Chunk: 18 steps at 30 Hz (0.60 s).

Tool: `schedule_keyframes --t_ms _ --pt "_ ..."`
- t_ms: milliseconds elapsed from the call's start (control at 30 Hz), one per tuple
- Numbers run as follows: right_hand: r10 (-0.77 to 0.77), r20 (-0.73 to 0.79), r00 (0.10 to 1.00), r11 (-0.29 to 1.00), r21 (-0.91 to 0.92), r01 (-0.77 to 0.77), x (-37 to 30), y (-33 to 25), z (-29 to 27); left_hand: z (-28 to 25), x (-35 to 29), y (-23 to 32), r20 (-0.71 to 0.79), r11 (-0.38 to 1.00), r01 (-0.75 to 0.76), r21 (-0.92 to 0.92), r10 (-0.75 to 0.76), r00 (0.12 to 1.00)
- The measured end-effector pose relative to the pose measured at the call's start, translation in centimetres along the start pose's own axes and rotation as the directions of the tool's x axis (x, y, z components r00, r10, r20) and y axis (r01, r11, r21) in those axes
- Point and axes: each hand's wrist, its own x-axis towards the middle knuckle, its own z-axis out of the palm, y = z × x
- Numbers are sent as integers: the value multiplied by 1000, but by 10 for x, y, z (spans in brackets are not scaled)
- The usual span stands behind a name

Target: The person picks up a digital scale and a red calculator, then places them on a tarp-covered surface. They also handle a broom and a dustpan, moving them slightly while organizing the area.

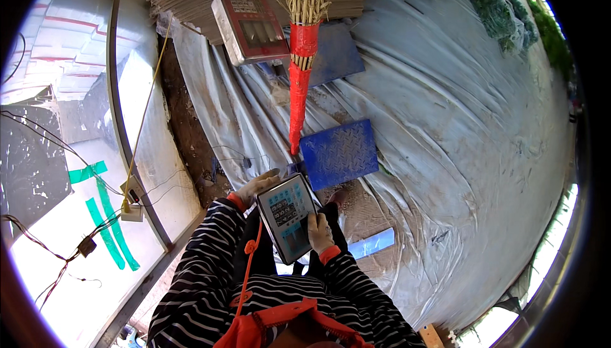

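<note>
From the head view: here's the keypad scale indicator (pixel 286 217), tilted in front of the striped torso! The right hand (pixel 321 232) grips its right edge, thumb on the face; the left hand (pixel 258 184) meets the upper left corner, its grip hard to tell. Just beyond lies a blue tread-patterned plate (pixel 339 154), a red-wrapped straw bundle (pixel 305 45) pointing at its corner.

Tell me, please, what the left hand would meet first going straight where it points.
The left hand would likely meet the blue textured plate first, near the red-wrapped bundle, though depth is unclear; it may pass above.
</note>
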Motion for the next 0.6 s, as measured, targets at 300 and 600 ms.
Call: schedule_keyframes --t_ms 300,600 --pt "95 44 995 994 50 -97 -14 1 -28 26 -23 1 -211 936 66 -345 -145 967" --pt "-77 2 997 951 301 73 37 124 -93 45 -55 -46 -727 943 -261 -209 29 687"
